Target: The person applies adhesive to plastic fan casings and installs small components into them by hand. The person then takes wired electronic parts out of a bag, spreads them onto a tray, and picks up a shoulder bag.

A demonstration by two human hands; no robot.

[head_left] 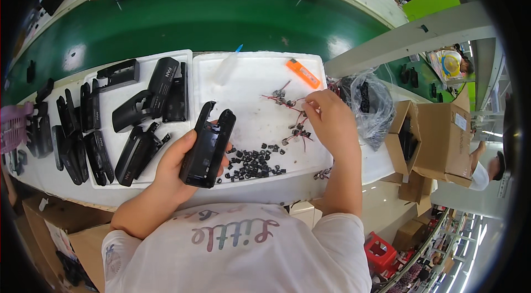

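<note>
My left hand (176,161) grips a black plastic housing half (207,149), its hollow inside facing up. Over the right part of a white foam tray (249,80), my right hand (329,118) has its fingertips pinched together among small wired parts (298,132) with thin red and dark wires. Whatever lies between those fingertips is too small to make out. Beside the held housing, many small black plastic pieces (257,163) lie in a loose heap.
Black fan housings (160,88) fill another white tray at left. An orange cutter (303,73) and a blue-tipped clear bottle (228,66) lie at the tray's far side. A clear plastic bag (373,108) and cardboard boxes (442,138) stand at right. Beyond runs a green belt (221,14).
</note>
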